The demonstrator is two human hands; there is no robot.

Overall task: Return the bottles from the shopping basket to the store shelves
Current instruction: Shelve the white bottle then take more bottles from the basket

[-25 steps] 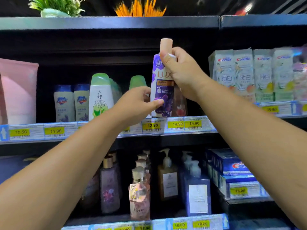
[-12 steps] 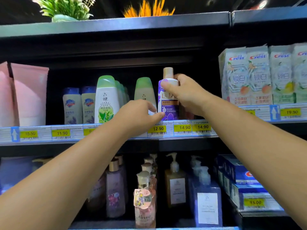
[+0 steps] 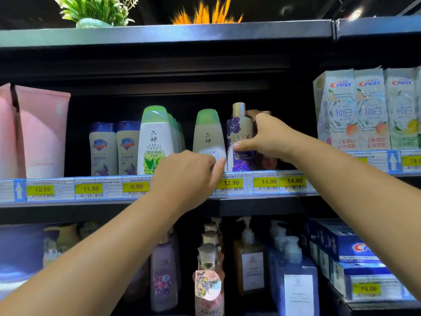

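Note:
A purple-and-white Lux bottle [image 3: 239,142] with a beige cap stands upright on the middle shelf [image 3: 268,192], above the 12.90 tag. My right hand [image 3: 266,135] grips it, thumb across the front label and fingers round the back near the cap. My left hand [image 3: 189,172] is at the shelf's front edge with fingers curled and holds nothing. It lies in front of a green-capped white bottle [image 3: 208,135], and its thumb tip points at the Lux bottle's base. The shopping basket is out of view.
Left of the Lux bottle stand more green-capped bottles [image 3: 157,140] and two blue-capped ones [image 3: 103,149]; pink packs [image 3: 41,131] stand further left. Crest boxes [image 3: 369,110] fill the right. A reddish bottle sits behind my right hand. Pump bottles [image 3: 249,258] line the shelf below.
The Lux bottle has come down from above the shelf and now stands on it. My right hand has slid lower along its side; my left hand stays at the shelf edge.

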